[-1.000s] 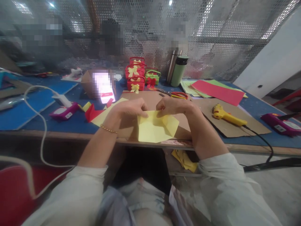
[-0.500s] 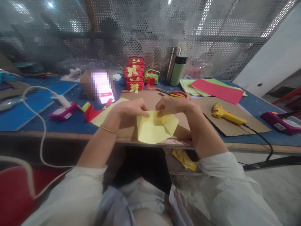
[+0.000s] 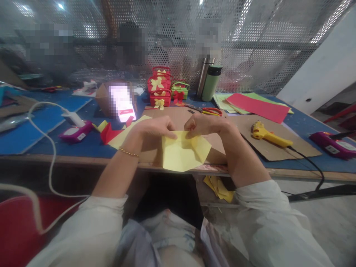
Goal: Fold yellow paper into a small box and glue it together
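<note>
A creased sheet of yellow paper (image 3: pixel 182 154) hangs between my two hands, over the cardboard near the table's front edge. My left hand (image 3: pixel 161 127) pinches its upper left corner, thumb on the near side. At the upper right, my right hand (image 3: pixel 198 125) grips the same paper with curled fingers. The paper's right part is folded at an angle. Another pale yellow sheet (image 3: pixel 118 140) lies partly under my left forearm, beside a folded red piece (image 3: pixel 108 133).
Scissors (image 3: pixel 208 111) lie beyond my hands. A yellow glue gun (image 3: pixel 271 138) rests on cardboard at the right. Red boxes (image 3: pixel 160 97), a green box (image 3: pixel 179 91), a green bottle (image 3: pixel 211 84) and a lit phone (image 3: pixel 124 104) stand behind. Purple power strips (image 3: pixel 75 132) flank the work.
</note>
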Demonstrator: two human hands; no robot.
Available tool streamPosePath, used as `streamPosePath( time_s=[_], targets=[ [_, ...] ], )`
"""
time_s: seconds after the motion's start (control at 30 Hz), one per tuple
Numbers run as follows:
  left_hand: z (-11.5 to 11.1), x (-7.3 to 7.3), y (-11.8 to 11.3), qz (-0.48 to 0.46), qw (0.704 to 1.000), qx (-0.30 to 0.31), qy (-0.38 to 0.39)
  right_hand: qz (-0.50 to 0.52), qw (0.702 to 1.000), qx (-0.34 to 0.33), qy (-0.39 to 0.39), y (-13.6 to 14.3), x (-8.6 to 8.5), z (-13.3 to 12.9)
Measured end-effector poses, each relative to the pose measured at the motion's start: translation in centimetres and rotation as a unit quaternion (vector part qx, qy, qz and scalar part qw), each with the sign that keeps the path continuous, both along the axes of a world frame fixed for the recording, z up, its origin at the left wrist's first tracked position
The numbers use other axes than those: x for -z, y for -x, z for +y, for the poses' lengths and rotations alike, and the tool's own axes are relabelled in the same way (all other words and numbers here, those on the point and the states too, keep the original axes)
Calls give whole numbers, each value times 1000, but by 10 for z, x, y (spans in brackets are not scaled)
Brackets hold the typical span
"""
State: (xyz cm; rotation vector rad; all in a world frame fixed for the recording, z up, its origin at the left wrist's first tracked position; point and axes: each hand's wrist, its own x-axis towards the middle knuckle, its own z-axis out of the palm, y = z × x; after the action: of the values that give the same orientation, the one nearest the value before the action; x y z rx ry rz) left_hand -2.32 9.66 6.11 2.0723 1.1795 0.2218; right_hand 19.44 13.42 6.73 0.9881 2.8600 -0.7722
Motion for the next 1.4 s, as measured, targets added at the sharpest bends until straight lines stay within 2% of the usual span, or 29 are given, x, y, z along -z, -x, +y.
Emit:
streamPosePath(
  time_s=[0.27,0.47,0.63,0.97,1.13,1.4],
  targets=[
    [2,2,-5,7,1000,-1,-2,-9,999,-12,-29,4,3,0],
    [4,6,-12,68,997,2,-41,-15,1000,-14,-23,6,0,-5],
    [2,4,-12,72,996,18,-42,-19,999,-11,-23,6,-1,-6],
    [0,3,-2,-34,999,6,-22,-9,999,-14,-42,5,1,-3],
    [-1,3,-2,-35,999,-22,-15,0,999,-11,-41,4,1,-2],
    [0,1,15,-27,999,-42,20,12,1000,-13,-24,-1,2,1]
  ],
)
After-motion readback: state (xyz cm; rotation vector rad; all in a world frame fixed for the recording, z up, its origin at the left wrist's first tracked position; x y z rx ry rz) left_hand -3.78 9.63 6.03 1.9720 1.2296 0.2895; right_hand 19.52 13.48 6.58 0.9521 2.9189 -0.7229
